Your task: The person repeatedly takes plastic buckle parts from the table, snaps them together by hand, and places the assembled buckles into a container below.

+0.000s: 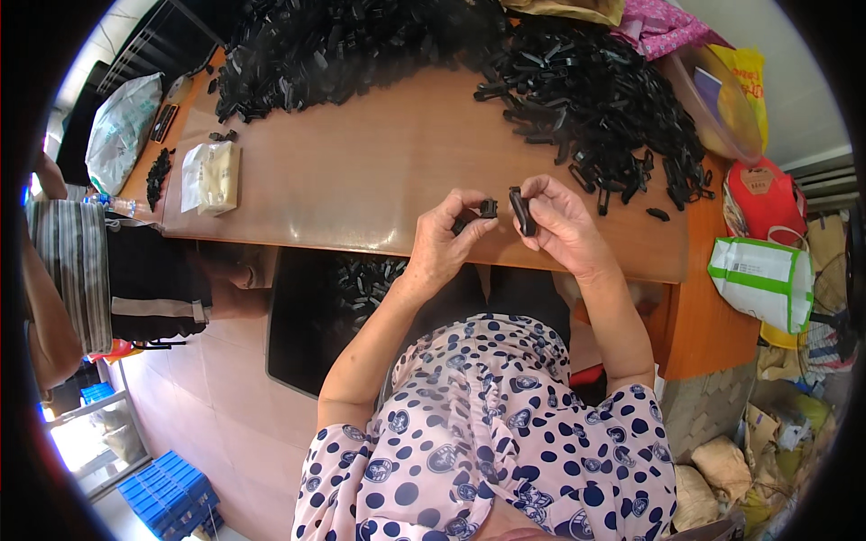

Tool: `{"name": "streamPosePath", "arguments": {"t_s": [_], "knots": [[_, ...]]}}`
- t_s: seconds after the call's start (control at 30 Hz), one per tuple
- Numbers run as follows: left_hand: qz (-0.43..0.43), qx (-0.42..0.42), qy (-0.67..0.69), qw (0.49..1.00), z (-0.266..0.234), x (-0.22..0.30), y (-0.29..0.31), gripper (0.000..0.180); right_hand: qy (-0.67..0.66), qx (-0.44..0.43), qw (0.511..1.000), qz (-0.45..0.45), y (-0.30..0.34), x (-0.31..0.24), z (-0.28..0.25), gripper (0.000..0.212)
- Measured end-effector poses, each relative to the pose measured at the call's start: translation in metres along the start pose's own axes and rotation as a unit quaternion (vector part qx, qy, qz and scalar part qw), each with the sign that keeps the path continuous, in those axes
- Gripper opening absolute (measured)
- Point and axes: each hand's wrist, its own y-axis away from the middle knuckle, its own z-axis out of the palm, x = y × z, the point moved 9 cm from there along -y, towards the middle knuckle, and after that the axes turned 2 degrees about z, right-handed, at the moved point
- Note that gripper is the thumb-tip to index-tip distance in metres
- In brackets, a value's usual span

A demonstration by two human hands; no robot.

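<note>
Above the near edge of the brown table [388, 171], my left hand [444, 233] pinches a small black plastic piece [488, 208] between thumb and fingers. Facing it, my right hand [564, 225] grips a longer black plastic part [520, 211], held nearly upright. A narrow gap separates the two pieces. Large heaps of similar black parts lie beyond my hands: one pile [361, 54] at the far side and another pile [586, 108] at the far right. One loose black part [658, 215] rests near the right edge.
A black bin [302, 334] with more parts stands below the table at my left. A paper-wrapped block [218, 180] and a white plastic bag [124, 131] sit at the table's left. Another person [68, 279] stands there. Bags, including a white-green one [762, 275], crowd the right.
</note>
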Motion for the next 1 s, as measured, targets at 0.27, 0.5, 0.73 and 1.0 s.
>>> {"name": "streamPosePath", "arguments": {"t_s": [0.27,0.5,0.73,1.0], "knots": [[0.020,-0.001,-0.038,0.999,-0.001,0.013,0.008,0.023,0.157,0.110,0.981,0.027,0.012,0.002,0.005,0.025],[0.018,-0.024,-0.056,0.998,0.004,0.018,0.010,0.024,0.138,0.070,0.986,0.055,0.016,0.012,-0.007,0.017],[0.032,-0.061,-0.122,0.990,0.008,0.019,0.016,0.022,0.211,0.058,0.973,0.079,0.016,0.012,-0.008,0.016],[0.035,-0.080,-0.139,0.986,0.008,0.024,0.023,0.021,0.130,0.059,0.978,0.152,0.016,0.031,-0.015,0.013]]}}
